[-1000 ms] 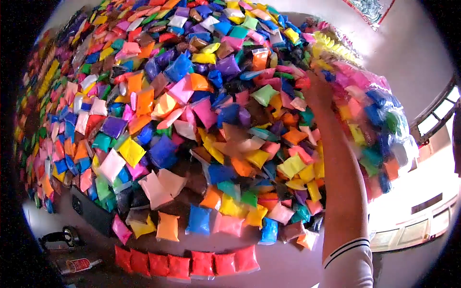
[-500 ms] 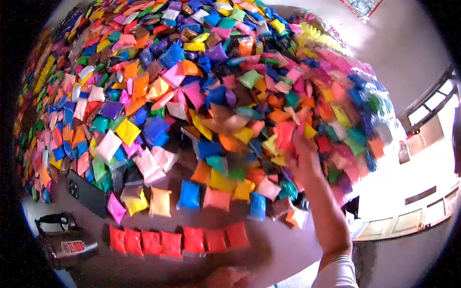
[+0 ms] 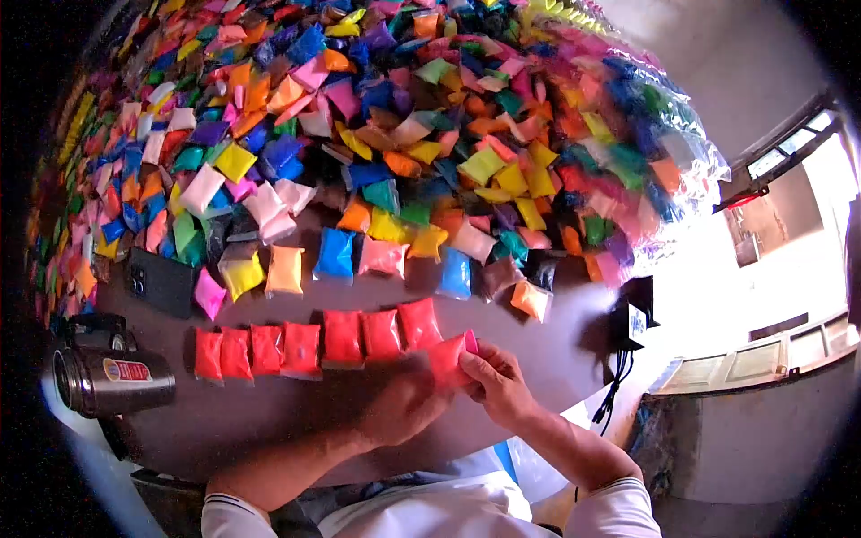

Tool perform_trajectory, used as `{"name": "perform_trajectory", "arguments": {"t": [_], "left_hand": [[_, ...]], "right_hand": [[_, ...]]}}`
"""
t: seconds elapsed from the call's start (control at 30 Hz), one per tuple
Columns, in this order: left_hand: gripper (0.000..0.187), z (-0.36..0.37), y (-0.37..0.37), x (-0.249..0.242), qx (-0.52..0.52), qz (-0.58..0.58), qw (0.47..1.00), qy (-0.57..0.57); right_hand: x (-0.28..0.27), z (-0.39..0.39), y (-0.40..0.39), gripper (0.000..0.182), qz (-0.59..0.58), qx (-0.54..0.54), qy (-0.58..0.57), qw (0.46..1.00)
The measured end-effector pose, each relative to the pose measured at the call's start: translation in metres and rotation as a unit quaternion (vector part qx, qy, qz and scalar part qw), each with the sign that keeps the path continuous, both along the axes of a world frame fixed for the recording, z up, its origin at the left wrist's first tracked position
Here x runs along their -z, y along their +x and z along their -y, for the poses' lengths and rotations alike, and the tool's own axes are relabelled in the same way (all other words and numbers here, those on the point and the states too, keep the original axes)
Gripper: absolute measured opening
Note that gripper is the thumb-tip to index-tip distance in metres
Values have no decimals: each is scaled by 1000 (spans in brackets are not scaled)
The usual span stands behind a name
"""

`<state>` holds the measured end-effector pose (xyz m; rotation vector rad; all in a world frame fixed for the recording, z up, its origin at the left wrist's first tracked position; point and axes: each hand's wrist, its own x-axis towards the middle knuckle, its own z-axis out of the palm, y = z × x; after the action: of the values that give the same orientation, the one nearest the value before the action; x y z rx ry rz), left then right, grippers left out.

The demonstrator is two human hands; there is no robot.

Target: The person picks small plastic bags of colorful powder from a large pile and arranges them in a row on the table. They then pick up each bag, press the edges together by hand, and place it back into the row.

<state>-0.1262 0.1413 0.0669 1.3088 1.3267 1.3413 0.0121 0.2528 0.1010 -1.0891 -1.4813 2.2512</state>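
Observation:
My right hand [image 3: 496, 384] pinches a red packet [image 3: 447, 360] between thumb and fingers at the right end of a row. A bit of bright pink [image 3: 471, 342] shows at the packet's edge by my fingertips. My left hand [image 3: 405, 408] is beside the packet's lower left, its fingers smeared by motion. To the left, several red packets [image 3: 342, 337] in clear wrappers lie side by side on the brown table [image 3: 296, 421], slightly staggered.
A huge heap of small coloured packets [image 3: 377, 134] fills the far side. Loose ones, such as a blue packet [image 3: 334, 255], lie along its front. A dark phone [image 3: 161, 282] and a steel mug [image 3: 117, 378] are at left. A black box with cables [image 3: 635, 314] sits at the right edge.
My right hand has come back from the heap to the row's right end with a red packet. My left hand has risen from the bottom edge to meet it. The view has shifted.

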Motion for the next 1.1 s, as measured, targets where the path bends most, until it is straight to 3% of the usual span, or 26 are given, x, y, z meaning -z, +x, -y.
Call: {"name": "perform_trajectory", "arguments": {"t": [0.03,0.07,0.13,0.2,0.23,0.27,0.33,0.57,0.63,0.7,0.83,1.1], "left_hand": [[25,-1,10,6,-12,101,995,-23],[25,1,10,11,-11,102,994,-25],[25,0,2,8,21,-32,999,-38],[25,1,-3,-6,26,-12,997,-65],[25,2,-4,-9,31,8,995,-91],[25,4,-2,-3,31,9,995,-92],[21,7,1,13,43,172,977,-118],[25,5,-1,8,44,94,993,-60],[25,6,-1,6,67,183,963,-184],[28,6,-1,5,77,220,953,-192],[32,4,-8,9,150,262,935,-186],[35,6,-6,9,150,218,950,-164]], "right_hand": [[0,2,2,27,2,1,-2,1000],[-2,4,2,27,-15,0,11,1000],[-2,5,2,28,-30,4,22,999],[2,4,-5,28,-33,-56,134,989],[4,3,-5,28,-32,-56,132,989],[6,1,-5,27,-60,-56,106,991],[14,0,-7,26,-89,-57,78,991],[27,9,-5,23,-119,8,42,992],[22,4,-1,24,-96,8,41,994],[10,-3,0,33,-185,22,-179,966],[31,-15,6,42,-164,-25,-150,975],[15,-9,-2,55,-271,-123,-196,934]]}}
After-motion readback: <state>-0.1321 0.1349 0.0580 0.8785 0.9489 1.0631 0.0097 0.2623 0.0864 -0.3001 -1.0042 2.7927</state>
